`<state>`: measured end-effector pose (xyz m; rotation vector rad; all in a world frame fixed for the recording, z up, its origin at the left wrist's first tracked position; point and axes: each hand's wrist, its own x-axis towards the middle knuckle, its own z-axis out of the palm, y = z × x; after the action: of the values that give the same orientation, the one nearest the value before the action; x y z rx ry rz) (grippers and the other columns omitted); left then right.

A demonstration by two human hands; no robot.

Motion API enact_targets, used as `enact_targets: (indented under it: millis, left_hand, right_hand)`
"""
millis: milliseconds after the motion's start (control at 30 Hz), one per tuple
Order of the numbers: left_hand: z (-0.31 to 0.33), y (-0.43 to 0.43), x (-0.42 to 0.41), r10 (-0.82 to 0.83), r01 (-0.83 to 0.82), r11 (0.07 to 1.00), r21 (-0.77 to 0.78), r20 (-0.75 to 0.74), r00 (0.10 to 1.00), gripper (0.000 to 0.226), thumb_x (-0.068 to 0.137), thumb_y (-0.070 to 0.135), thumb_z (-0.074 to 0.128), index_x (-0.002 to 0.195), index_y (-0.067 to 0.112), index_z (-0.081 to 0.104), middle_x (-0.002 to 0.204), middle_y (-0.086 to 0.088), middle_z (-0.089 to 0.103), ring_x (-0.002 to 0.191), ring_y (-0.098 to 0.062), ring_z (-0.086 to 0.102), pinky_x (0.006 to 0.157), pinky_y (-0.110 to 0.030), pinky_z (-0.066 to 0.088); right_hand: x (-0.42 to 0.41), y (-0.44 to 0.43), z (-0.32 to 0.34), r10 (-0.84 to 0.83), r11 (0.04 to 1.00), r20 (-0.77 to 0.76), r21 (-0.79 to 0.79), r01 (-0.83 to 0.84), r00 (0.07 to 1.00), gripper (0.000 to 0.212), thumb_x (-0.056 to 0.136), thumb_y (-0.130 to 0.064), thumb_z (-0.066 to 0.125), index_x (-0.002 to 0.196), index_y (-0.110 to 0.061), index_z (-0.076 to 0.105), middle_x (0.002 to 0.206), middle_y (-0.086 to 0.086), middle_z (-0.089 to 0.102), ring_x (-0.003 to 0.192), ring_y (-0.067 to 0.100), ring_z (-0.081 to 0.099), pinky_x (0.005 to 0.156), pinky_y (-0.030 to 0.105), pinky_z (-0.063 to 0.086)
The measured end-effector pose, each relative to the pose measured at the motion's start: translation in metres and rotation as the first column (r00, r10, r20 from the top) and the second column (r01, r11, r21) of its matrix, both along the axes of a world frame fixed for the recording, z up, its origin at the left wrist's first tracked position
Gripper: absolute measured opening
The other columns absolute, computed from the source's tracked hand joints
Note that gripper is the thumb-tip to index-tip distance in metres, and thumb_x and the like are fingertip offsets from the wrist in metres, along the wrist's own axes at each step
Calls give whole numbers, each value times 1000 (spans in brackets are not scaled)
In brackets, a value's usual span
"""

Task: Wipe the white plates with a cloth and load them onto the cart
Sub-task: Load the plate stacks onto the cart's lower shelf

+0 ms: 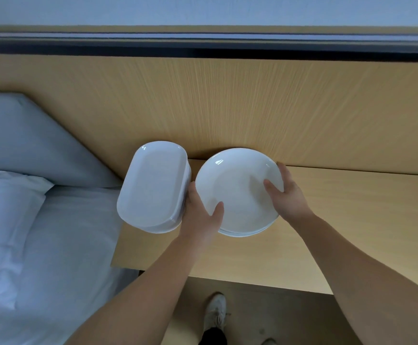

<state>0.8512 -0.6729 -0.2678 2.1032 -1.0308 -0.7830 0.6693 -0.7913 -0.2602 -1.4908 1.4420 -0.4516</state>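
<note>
Just the head view here. The top round plate (237, 192) is gripped by both hands, and it's sat on a stack of round plates (249, 234) on the wooden bench (352, 220), close up against the wood wall panel (227, 103). A few more rims can be seen peeking out under its near edge. Whether it's been lifted clear of the ones below can't be told.

The left hand (203, 215) is clamped on the near-left rim, with the thumb laid flat on the inside of the plate. The rest of its fingers are tucked down into the gap between the two stacks and are mostly hidden. The right hand (286, 192) is hooked on the far-right rim, thumb pressed inside the dish, fingers curled round the outer edge.

Just beside the round ones, on the left, a taller stack of oval plates (150, 188) is parked at the bench's left end. Past that a bed (61, 257) with white sheets is seen, plus a pillow (6, 220) and a grey padded headboard (28, 135). A white shoe (216, 312) is caught on the floor below the bench's front edge
</note>
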Motion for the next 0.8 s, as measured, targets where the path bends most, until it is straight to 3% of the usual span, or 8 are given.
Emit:
enact_targets:
  millis: [167, 267, 433, 567, 800]
  left_hand:
    - [-1, -6, 0, 36, -36, 999, -31, -22, 999, 88, 75, 46, 65, 146, 22, 20, 142, 5, 38, 132, -16, 37, 110, -44, 36]
    - [2, -4, -3, 6, -6, 998, -62, 4, 1000, 78, 76, 38, 70, 141, 21, 29, 133, 6, 44, 122, -13, 43, 104, -38, 40]
    - [13, -4, -12, -98, 98, 994, -38, 0, 995, 87, 77, 47, 66, 146, 25, 17, 134, 8, 43, 120, -14, 44, 99, -37, 43]
    - [35, -6, -31, -185, 183, 982, -37, -60, 981, 88, 75, 54, 62, 146, 39, 11, 137, 14, 40, 122, -12, 44, 98, -38, 47]
    - [73, -13, -82, -440, 428, 896, -120, -102, 892, 86, 69, 56, 61, 143, 41, 19, 134, 17, 44, 120, -12, 48, 97, -43, 48]
  right_hand:
    - [5, 5, 0, -69, 998, 91, 9, 69, 993, 64, 91, -41, 60, 147, -41, 28, 124, -13, 54, 110, 15, 54, 88, 29, 42]
    - [3, 16, 3, -123, 992, 119, -1, 124, 985, 64, 91, -39, 61, 147, -38, 30, 123, -13, 53, 111, 15, 54, 88, 28, 42]
    - [-16, 34, 19, -181, 982, 105, -26, 184, 978, 75, 89, -41, 64, 151, -37, 22, 124, -13, 51, 110, 13, 52, 91, 27, 42]
    - [-40, 53, 46, -233, 969, 72, -65, 238, 970, 83, 88, -43, 65, 154, -35, 15, 123, -15, 49, 111, 12, 50, 88, 24, 39]
    - [-102, 111, 92, -444, 886, 20, -140, 443, 896, 91, 85, -47, 67, 154, -35, 9, 134, -10, 46, 121, 17, 49, 89, 24, 38]
